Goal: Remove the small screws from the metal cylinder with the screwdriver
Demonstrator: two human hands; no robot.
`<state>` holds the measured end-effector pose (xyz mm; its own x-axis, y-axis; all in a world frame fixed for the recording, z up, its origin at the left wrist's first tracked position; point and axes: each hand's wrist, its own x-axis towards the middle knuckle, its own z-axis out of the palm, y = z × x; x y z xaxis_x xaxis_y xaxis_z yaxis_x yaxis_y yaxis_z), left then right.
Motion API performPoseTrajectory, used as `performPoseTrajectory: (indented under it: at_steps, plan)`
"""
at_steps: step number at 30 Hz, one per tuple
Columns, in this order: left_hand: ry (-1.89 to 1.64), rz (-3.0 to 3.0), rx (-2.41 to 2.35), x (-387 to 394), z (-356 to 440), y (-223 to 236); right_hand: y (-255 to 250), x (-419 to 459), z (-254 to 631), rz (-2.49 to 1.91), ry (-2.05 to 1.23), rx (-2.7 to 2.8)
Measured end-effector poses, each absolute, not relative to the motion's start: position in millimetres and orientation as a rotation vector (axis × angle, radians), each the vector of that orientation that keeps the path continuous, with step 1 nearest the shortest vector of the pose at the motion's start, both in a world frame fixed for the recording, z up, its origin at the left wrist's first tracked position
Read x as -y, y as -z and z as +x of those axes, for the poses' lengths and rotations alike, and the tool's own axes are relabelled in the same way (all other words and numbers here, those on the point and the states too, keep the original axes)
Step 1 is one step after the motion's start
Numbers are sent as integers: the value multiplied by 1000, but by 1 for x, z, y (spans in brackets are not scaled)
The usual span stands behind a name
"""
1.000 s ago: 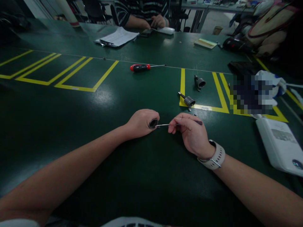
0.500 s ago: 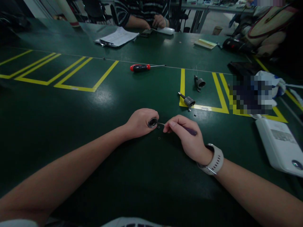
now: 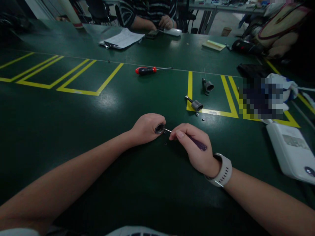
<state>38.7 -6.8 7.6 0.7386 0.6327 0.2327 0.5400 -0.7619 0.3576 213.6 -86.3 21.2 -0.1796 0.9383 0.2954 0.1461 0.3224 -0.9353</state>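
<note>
My left hand point(image 3: 146, 129) is closed around a metal cup-shaped part point(image 3: 159, 128), its round open end facing right toward my other hand. Held like a pen in my right hand point(image 3: 193, 144) is a thin tool with a purple handle point(image 3: 199, 144) and a slim metal shaft point(image 3: 168, 130). The shaft's tip reaches the rim of the cup-shaped part; whether it goes inside I cannot tell. Two small rings or nuts, one a small ring point(image 3: 165, 144), lie on the table just below.
Two similar metal cups with stems, a nearer one point(image 3: 197, 105) and a farther one point(image 3: 208, 86), lie by yellow tape with small nuts point(image 3: 203, 119). Beyond are a red-black screwdriver point(image 3: 147, 70) and a clipboard point(image 3: 123, 38). A white device point(image 3: 291, 150) lies right; a person point(image 3: 150, 16) sits opposite.
My right hand has shifted slightly right and down, and the purple handle has tilted lower at its rear end. The cup in my left hand has moved very slightly.
</note>
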Motion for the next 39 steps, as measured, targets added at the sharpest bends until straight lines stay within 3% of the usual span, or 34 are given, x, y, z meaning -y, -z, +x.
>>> performPoseTrajectory:
  at_steps: [4,10,14,23,30,39]
  plan:
    - [-535,2723,-864,8,38,-8,-23,85,213,-1055,-988,1615]
    - [-574,2712,-802,8,36,-8,-16,73,215,-960,-1457,1110]
    - [-597,2646,-792,7,36,-7,-15,68,215,-934,-1597,934]
    - [-536,2696,-827,8,38,-8,-16,77,215,-1007,-1260,1301]
    - [-500,2772,-799,8,39,-9,-15,71,215,-1000,-1505,1015]
    - [-512,2730,-763,8,38,-9,-18,68,215,-995,-1531,918]
